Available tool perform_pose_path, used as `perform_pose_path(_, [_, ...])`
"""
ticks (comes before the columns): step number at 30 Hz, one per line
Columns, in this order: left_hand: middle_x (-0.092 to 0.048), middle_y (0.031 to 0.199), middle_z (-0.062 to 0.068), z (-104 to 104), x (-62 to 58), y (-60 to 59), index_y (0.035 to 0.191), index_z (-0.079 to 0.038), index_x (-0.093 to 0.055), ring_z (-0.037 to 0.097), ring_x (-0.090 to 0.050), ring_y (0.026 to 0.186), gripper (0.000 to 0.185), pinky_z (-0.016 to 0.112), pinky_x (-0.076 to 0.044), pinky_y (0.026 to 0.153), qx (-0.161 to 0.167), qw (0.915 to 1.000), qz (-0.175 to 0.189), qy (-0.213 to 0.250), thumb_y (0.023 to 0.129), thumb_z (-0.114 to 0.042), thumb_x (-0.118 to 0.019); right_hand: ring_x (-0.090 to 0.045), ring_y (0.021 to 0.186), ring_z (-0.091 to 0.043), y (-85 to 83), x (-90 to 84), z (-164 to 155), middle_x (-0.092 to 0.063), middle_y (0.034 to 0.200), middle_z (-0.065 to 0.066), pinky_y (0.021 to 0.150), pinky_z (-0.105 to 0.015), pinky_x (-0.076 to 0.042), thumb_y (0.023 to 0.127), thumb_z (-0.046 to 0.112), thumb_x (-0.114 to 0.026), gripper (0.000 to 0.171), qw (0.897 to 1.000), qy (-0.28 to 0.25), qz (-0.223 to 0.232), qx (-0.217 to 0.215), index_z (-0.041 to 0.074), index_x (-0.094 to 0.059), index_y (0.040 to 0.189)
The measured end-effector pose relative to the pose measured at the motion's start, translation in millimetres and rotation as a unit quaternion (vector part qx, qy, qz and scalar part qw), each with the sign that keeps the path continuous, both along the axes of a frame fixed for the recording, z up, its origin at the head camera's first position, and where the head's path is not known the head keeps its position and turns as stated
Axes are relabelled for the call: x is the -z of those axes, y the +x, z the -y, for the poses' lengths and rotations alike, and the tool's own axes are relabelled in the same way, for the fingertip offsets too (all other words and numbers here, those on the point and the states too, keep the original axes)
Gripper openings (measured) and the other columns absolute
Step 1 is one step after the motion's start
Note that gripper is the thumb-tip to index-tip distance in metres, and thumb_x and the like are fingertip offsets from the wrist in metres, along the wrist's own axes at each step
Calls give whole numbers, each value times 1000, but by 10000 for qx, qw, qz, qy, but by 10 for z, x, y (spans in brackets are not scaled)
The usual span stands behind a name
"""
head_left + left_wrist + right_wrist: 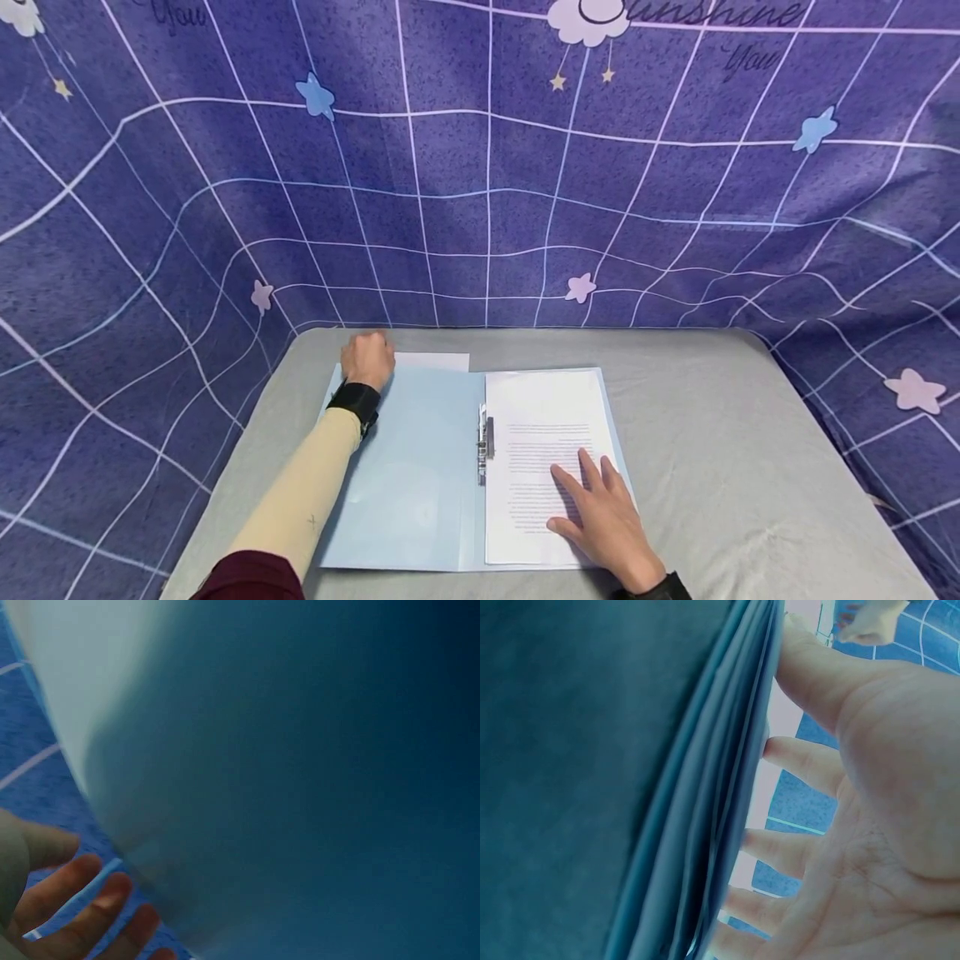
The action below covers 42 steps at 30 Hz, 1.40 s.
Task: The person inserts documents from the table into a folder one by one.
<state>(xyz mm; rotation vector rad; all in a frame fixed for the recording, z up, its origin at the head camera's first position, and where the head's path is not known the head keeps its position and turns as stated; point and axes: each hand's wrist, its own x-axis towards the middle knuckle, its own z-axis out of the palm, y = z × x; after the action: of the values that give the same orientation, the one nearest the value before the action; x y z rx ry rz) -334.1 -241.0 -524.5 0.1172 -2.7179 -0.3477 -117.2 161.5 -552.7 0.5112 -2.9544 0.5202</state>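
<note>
A light blue folder (405, 467) lies spread flat on the grey-covered table, with a metal clip (482, 446) along its spine. Printed white sheets (540, 400) are stacked on its right side. My right hand (603, 521) rests on the lower right of those sheets, fingers spread; the right wrist view shows its fingertips at the edge of the stack. At the folder's top left corner is my left hand (367, 360), its fingers loosely bent and nothing between them in the left wrist view. Beside it, a white sheet (432, 362) sticks out past the folder's top edge.
The grey cloth (720, 458) covers the table on both sides of the folder. Behind and around the table hangs a purple-blue curtain (450, 217) with a grid and stars. Each wrist wears a black strap (356, 402).
</note>
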Motion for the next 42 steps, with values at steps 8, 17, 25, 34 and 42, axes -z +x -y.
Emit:
perform_pose_path(8, [-70,105,34,97,91,-137,99,3,-75,51,-64,98,26,62,-49,83,-524,9881,1449,-33,92,-22,-72,-38,136,-63,0,28,2,-47,149,-32,107,-71,-35,76,47,-87,71,10000,-18,-8,11,14,-68,136])
perform_pose_path(17, [-65,118,37,84,143,-174,107,2,-70,56,-60,107,38,66,-47,90,-738,9771,1931,511,88,-30,-79,-40,136,-62,-7,58,-3,-48,149,-32,108,-69,-35,75,48,-88,73,10000,62,-72,18,15,-68,136])
perform_pose_path(25, [-65,118,37,20,206,-215,105,3,-73,56,-57,110,35,66,-48,89,-812,9770,1898,538,88,-26,-81,-41,135,-62,-23,58,-2,-49,148,-32,107,-69,-36,74,48,-88,73,9998,95,-155,13,15,-68,136])
perform_pose_path(34, [-61,117,39,-12,192,-222,111,7,-71,58,-57,108,35,66,-51,85,-640,9802,1743,683,89,-20,-80,-39,136,-62,-26,30,12,-48,149,-31,108,-69,-35,73,48,-88,74,9999,65,-76,74,15,-68,136])
perform_pose_path(42, [-51,126,42,-28,187,-193,147,1,-47,62,-54,115,65,68,-48,93,-646,9745,1971,859,93,-18,-77,-39,137,-61,-29,33,16,-47,150,-30,109,-69,-35,72,49,-88,74,9999,102,-26,104,16,-68,136])
